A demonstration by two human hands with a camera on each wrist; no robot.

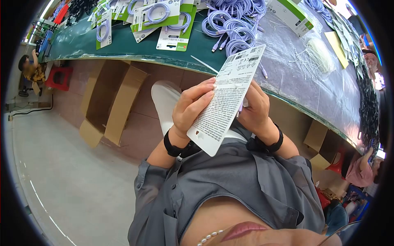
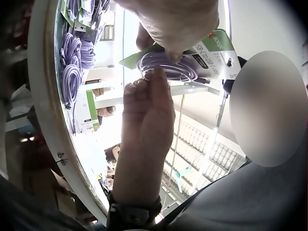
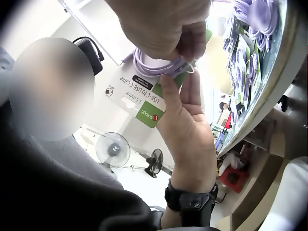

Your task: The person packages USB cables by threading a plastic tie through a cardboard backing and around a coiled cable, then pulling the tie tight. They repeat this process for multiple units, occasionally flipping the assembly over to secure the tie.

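Observation:
A card (image 1: 230, 92) stands tilted in front of the person, its printed back toward the head camera. The left hand (image 1: 191, 106) grips one long edge, fingers on the back; in the right wrist view its thumb (image 3: 171, 94) presses on the front beside a coiled lilac cable (image 3: 151, 65). The right hand (image 1: 255, 108) is at the other side, mostly behind the card. Its curled fingers (image 3: 192, 43) pinch at a thin white tie (image 3: 191, 70) by the coil. In the left wrist view the right hand (image 2: 147, 120) touches the coil (image 2: 166, 67) from below.
Carded cables (image 1: 158, 16) and a heap of loose lilac cables (image 1: 234, 26) lie on the green table (image 1: 78, 45). White ties (image 1: 318, 57) and black cables (image 1: 369, 106) are farther right. An open carton (image 1: 111, 98) and white stool (image 1: 164, 98) stand below the edge.

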